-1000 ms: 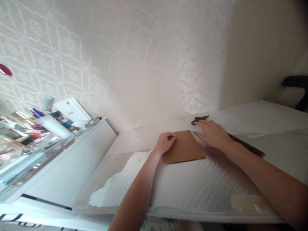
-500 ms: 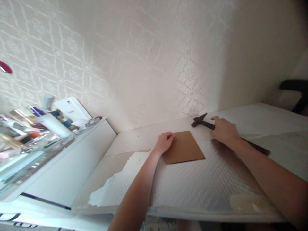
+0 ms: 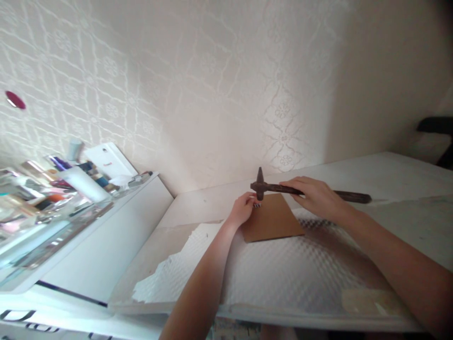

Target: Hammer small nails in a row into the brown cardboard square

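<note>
My right hand (image 3: pixel 313 196) is wrapped round the dark handle of a hammer (image 3: pixel 260 186), whose butt sticks out behind the wrist. The hammer's head hangs just over the fingertips of my left hand (image 3: pixel 244 208), in front of them from this view. With its fingers pinched together, my left hand rests at the left part of a flat brown square board (image 3: pixel 278 217). A small dark-and-light thing shows at those fingertips, too small to name. The board lies on a white textured sheet (image 3: pixel 262 269).
The sheet covers part of a white table (image 3: pixel 198 205) against a patterned wall (image 3: pixel 219 94). To the left stands a white cabinet (image 3: pixel 116 245) crowded with bottles, tubes and a white box (image 3: pixel 109 160). A black object (image 3: pixel 437 125) is at the far right.
My right hand has brought the hammer leftward, from the right of the board to above my left fingertips. My left hand has stayed at the board.
</note>
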Demonstrator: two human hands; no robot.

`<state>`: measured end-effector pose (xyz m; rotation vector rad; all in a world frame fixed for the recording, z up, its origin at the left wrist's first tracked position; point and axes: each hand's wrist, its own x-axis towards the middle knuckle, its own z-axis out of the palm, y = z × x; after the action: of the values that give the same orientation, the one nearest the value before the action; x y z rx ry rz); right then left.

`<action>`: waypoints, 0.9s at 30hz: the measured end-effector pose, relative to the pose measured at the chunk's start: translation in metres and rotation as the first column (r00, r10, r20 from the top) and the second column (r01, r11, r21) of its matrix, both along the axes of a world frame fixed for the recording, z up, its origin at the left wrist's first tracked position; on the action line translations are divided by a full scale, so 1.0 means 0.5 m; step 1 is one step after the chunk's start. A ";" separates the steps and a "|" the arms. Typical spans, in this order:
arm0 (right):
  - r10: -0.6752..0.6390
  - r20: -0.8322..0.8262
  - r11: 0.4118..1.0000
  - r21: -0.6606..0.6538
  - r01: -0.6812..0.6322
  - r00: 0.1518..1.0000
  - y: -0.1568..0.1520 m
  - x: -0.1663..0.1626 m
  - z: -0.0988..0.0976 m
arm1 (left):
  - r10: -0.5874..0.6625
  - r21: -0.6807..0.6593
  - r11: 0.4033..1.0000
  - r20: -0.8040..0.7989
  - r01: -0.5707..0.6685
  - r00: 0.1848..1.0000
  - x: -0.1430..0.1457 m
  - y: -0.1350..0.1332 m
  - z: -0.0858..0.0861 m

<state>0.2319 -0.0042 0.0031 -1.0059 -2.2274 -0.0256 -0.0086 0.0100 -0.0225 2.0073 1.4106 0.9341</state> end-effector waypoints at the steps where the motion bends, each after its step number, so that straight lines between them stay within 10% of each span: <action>1: 0.007 0.004 1.000 0.003 -0.007 1.000 -0.002 -0.003 0.001 | 0.000 -0.007 1.000 0.006 0.000 1.000 0.000 0.000 0.001; 27: -0.026 0.019 0.999 0.025 0.026 0.999 -0.003 -0.009 -0.008 | 0.002 -0.034 0.999 0.045 -0.001 0.999 0.000 0.002 -0.003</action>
<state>0.2273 -0.0058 -0.0007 -1.0251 -2.2261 -0.0750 -0.0086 0.0112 -0.0239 1.9482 1.3945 0.9440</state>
